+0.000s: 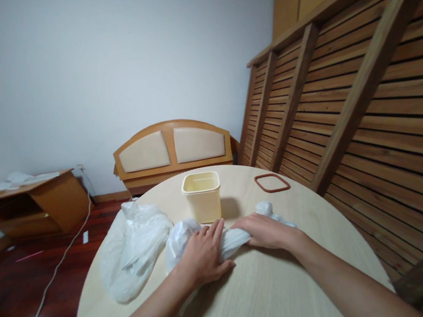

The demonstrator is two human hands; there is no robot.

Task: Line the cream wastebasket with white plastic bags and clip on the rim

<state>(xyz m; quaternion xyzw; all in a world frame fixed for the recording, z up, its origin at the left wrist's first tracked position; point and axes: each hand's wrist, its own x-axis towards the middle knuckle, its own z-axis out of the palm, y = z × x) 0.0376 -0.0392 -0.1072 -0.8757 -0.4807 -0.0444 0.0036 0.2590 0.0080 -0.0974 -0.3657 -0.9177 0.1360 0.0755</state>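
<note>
Fingers (214, 235) on a twisted white bag (233, 243), pale tub just beyond

Your left hand (205, 254) lay over the bag, its fingers spread across the top and pointing to the far right, thumb apart on the near side. Whether it gripped or only pressed, you could not tell from this view. Your right hand (265, 230) was curled round the bag farther right; its fingertips were hidden underneath, but plastic showed on both sides of it, so you seemed to have a hold there.

Key relation: the bag lay directly under both sets of fingers, its long axis running roughly left to right across the near part of the round table (273, 293). A puffed lump stuck out left of your left hand, a knotted-looking end right of your right. Neither hand was nearer; the narrow stretch sat between them.

Nearby: the square yellow tub (204, 206) stood upright with its mouth open, just past your left fingertips, so that hand was the closer one to it. A loose clear bag (144, 241) lay crumpled to the left. Far right, well apart from your right hand, a brown ring (275, 190) lay flat.
</note>
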